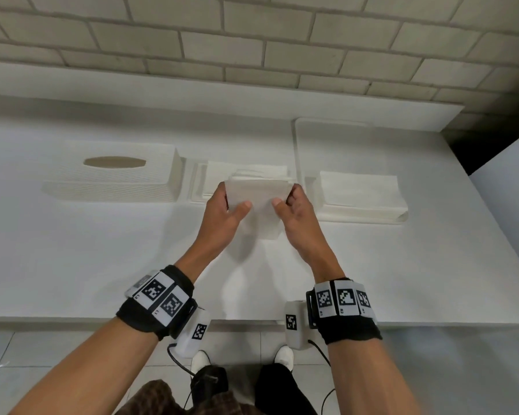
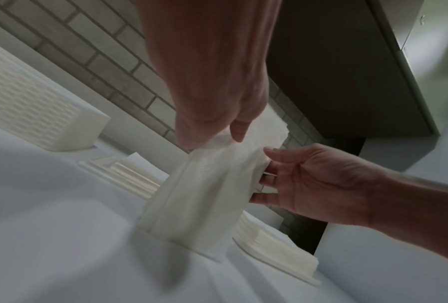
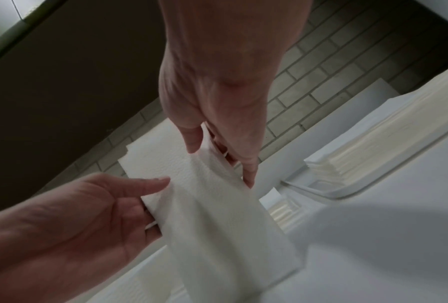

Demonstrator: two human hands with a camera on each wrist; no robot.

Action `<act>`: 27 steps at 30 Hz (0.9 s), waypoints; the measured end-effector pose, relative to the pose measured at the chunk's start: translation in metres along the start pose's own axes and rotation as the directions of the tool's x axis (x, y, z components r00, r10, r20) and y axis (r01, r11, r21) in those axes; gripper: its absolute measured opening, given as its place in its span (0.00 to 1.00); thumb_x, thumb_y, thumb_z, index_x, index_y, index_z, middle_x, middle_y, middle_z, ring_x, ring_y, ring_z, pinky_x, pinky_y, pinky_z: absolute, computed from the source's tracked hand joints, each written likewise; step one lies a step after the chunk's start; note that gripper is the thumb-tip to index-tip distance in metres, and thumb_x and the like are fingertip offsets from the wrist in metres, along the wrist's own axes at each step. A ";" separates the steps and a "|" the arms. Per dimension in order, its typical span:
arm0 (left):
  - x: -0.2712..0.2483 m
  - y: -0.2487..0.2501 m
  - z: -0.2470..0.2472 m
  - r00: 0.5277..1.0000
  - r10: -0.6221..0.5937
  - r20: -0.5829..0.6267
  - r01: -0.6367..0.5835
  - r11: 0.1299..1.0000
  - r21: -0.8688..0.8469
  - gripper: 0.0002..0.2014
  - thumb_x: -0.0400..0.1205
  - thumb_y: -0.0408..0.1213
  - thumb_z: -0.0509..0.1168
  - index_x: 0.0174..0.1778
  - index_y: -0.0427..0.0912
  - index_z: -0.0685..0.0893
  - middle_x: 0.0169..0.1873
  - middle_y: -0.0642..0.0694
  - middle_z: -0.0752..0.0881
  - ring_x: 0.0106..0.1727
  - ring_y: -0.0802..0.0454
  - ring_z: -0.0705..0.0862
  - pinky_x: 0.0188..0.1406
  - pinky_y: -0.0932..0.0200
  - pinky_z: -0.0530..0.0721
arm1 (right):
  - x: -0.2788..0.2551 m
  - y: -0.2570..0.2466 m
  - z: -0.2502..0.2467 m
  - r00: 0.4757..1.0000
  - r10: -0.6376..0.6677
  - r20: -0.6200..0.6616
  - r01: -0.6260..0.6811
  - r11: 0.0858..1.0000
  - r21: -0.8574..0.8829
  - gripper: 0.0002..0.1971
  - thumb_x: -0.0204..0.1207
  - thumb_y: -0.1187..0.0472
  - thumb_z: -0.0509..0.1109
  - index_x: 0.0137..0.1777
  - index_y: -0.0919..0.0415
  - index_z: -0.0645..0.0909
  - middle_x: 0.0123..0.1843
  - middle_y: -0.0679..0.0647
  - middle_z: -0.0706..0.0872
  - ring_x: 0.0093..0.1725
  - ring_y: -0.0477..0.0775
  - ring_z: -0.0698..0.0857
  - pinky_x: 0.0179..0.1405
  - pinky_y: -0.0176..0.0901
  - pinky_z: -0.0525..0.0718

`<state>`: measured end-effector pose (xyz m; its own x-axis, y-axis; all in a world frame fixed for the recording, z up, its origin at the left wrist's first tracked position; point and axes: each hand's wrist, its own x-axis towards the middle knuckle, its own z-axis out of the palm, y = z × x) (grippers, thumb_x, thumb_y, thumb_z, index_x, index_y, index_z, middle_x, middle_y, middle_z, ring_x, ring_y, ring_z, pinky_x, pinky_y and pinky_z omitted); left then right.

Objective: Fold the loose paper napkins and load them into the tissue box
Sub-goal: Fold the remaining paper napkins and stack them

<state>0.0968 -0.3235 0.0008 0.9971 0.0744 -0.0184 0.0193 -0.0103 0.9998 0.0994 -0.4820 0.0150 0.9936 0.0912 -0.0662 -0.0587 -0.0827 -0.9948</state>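
A single paper napkin point(image 1: 259, 202) hangs in the air above the middle of the white surface point(image 1: 102, 250), held up by its top edge so that the rest droops toward the near side. The left hand point(image 1: 222, 214) grips its left top corner, thumb on the near face and the fingers point(image 3: 150, 225) curled behind the sheet; the right hand point(image 1: 297, 217) grips the right top corner the same way, thumb in front and fingers point(image 2: 265, 180) behind. From the wrist views the napkin point(image 2: 199, 196) looks like a soft embossed sheet with lengthwise creases, its lower end close to the surface; whether it touches cannot be told. Just behind the napkin, on the far side, a shallow tray point(image 1: 197, 187) holds a low pile of folded napkins point(image 1: 252, 173). To the left of that tray sits the white textured tissue box point(image 1: 114, 178) with an oval slot on its top. To the right, a larger white tray point(image 1: 312, 136) carries a thick stack of flat napkins point(image 1: 361, 194). A pale brick wall point(image 1: 252, 40) rises beyond the surface. Both wrists wear black bands with square printed markers point(image 1: 162, 298), and at the near edge tiled floor and white shoes point(image 1: 200, 359) show.
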 end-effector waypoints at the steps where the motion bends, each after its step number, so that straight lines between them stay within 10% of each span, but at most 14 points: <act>1: -0.001 -0.003 0.001 1.000 -0.007 0.012 0.007 1.000 0.021 0.21 0.78 0.34 0.67 0.68 0.43 0.76 0.61 0.44 0.86 0.61 0.47 0.85 0.62 0.46 0.85 | 0.000 0.003 0.002 1.000 0.012 0.004 -0.012 1.000 -0.018 0.15 0.85 0.64 0.61 0.70 0.58 0.73 0.66 0.54 0.85 0.65 0.51 0.84 0.66 0.48 0.82; 18: 0.005 -0.005 0.001 0.999 0.025 0.029 -0.027 0.998 0.062 0.20 0.80 0.29 0.67 0.68 0.42 0.76 0.57 0.49 0.84 0.57 0.57 0.84 0.48 0.68 0.82 | 0.004 0.010 0.005 1.000 0.026 -0.005 -0.026 0.999 -0.030 0.17 0.85 0.62 0.61 0.73 0.57 0.73 0.66 0.52 0.84 0.66 0.50 0.84 0.67 0.50 0.82; 27: 0.015 0.038 -0.016 0.969 0.045 0.241 -0.151 0.883 0.445 0.07 0.79 0.34 0.69 0.52 0.41 0.84 0.45 0.45 0.88 0.45 0.47 0.86 0.43 0.50 0.84 | 0.009 -0.058 -0.021 0.995 -0.079 0.062 0.088 0.982 -0.169 0.10 0.71 0.64 0.78 0.52 0.58 0.87 0.48 0.52 0.91 0.46 0.48 0.89 0.44 0.40 0.86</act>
<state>0.1114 -0.3072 0.0389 0.9853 -0.1689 0.0240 -0.1010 -0.4637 0.8802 0.1135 -0.4974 0.0736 0.9872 0.1590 0.0078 0.0464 -0.2407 -0.9695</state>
